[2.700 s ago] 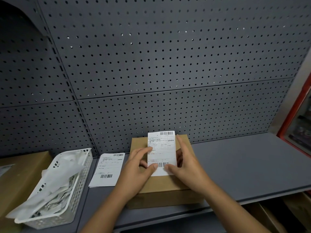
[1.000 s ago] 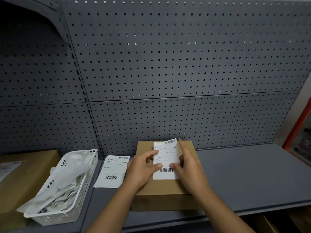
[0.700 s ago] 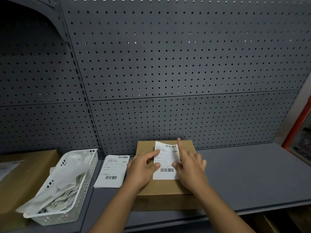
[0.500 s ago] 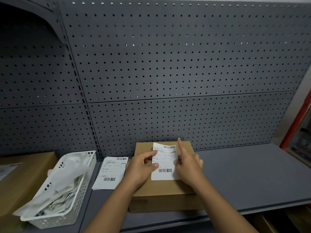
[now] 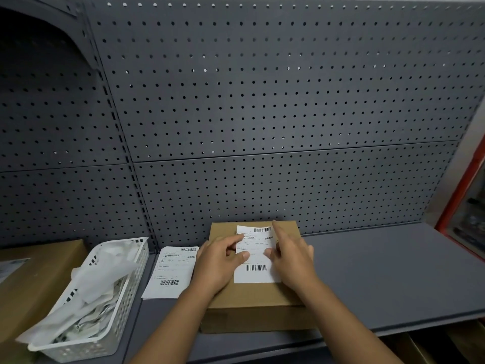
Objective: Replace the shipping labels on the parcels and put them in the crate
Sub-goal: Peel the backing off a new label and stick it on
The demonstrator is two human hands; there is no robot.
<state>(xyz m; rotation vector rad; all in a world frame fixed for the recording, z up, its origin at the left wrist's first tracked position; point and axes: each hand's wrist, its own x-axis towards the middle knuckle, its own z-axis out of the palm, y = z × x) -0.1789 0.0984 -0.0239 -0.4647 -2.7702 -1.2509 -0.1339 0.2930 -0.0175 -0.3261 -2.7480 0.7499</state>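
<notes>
Cardboard parcel (image 5: 252,295) | step: sticking the label (image 5: 258,274) on top | left hand (image 5: 219,261) and right hand (image 5: 292,257) press it flat, fingers straight, gripping nothing | next: probably smooth lower edge firmly.

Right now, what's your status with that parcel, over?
Left hand and right hand press white paper shipping label flat on brown cardboard parcel. Parcel on grey metal shelf. Nothing blocking; second white label lies left.
</notes>
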